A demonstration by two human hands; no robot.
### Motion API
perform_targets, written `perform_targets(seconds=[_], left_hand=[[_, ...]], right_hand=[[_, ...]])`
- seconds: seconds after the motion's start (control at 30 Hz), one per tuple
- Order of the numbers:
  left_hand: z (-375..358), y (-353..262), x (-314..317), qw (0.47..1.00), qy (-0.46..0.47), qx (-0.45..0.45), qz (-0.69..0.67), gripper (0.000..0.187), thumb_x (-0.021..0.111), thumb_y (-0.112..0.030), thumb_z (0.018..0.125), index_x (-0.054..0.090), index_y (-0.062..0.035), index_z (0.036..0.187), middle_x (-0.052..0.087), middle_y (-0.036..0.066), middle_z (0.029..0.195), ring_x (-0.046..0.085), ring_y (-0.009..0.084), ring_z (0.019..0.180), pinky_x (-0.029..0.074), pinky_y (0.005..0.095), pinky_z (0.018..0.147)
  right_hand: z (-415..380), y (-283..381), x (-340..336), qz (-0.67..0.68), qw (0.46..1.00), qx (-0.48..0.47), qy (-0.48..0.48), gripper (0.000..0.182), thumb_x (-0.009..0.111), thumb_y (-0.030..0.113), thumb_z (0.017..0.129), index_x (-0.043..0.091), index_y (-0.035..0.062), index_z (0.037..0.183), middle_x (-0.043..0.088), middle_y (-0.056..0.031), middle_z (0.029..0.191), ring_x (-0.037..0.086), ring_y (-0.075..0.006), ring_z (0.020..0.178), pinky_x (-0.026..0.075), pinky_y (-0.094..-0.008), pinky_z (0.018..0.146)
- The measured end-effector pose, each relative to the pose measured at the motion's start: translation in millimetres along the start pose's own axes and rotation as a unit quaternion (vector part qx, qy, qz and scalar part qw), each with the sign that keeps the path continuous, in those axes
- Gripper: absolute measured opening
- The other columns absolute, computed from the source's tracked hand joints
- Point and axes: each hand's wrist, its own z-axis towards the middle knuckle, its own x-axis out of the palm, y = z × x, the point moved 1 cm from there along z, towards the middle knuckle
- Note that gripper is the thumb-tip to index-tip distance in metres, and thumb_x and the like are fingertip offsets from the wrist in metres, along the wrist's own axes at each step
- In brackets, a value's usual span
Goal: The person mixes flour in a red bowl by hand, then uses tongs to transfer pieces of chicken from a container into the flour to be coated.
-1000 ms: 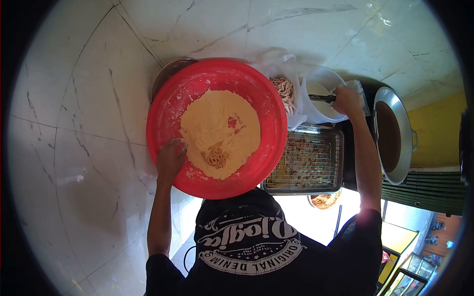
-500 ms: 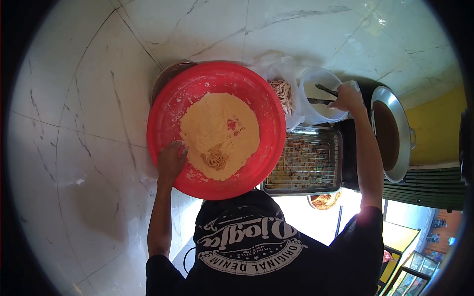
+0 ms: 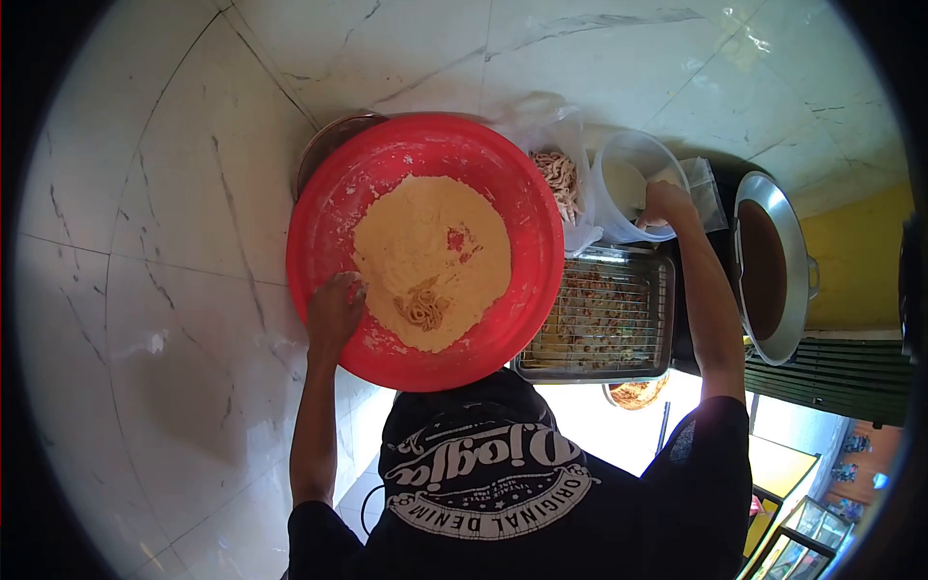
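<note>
My left hand (image 3: 335, 307) is closed over the near left rim of a red basin (image 3: 527, 338), its fingertips whitened with flour. Pale flour (image 3: 425, 227) lies in the basin, with a small clump of floured strips (image 3: 423, 307) on it. On the right, my right hand (image 3: 667, 205) reaches down into a translucent white tub (image 3: 609, 227) of pale liquid. It grips dark tongs, now almost wholly hidden by the hand and the tub. Beside the tub, a clear plastic bag (image 3: 592, 235) contains pale strips (image 3: 558, 184).
A metal tray with a wire rack (image 3: 594, 372) sits right of the basin, crumbs beneath its bars. Farther right stands a wide pan (image 3: 802, 266) of brown liquid. A bowl of orange-brown food (image 3: 636, 394) is below the tray. Marbled tiles (image 3: 184, 338) surround the left side.
My right hand has moved left and lower into the tub, taking the tongs down out of sight. My left hand stays at the basin's rim.
</note>
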Motion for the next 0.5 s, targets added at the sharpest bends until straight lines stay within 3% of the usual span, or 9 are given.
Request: perform_targets(seconds=[0.07,0.17,0.5], left_hand=[[0.0,3.5,2.3,1.0,-0.006,0.005,-0.005,0.027,0.06,-0.022,0.088,0.064,-0.0024,0.107,0.064,0.015,0.11,0.061,0.0322,0.101,0.045,0.042,0.091],[-0.5,-0.9,-0.9,1.0,0.0,-0.004,-0.006,0.027,0.06,-0.022,0.088,0.064,-0.0027,0.107,0.064,0.015,0.111,0.061,0.032,0.102,0.045,0.0417,0.092],[-0.8,0.2,-0.6,1.0,-0.008,0.012,-0.007,0.026,0.06,-0.021,0.087,0.065,-0.0028,0.105,0.065,0.015,0.108,0.062,0.0319,0.099,0.047,0.0414,0.088]], right_hand=[[1.2,4.2,5.1,-0.027,0.997,-0.032,-0.061,0.055,0.084,0.031,0.06,0.068,0.0063,0.106,0.067,-0.0138,0.109,0.064,-0.0288,0.104,0.053,-0.0384,0.084],[-4.5,11.0,2.4,-0.041,0.996,-0.039,-0.067,0.049,0.084,0.029,0.061,0.069,0.0066,0.101,0.068,-0.0132,0.107,0.065,-0.0292,0.102,0.053,-0.0385,0.082],[-6.2,-16.0,-5.3,0.005,0.987,-0.046,-0.154,0.042,0.081,0.027,0.063,0.071,0.0129,0.102,0.069,-0.0112,0.103,0.066,-0.029,0.098,0.053,-0.0403,0.082]])
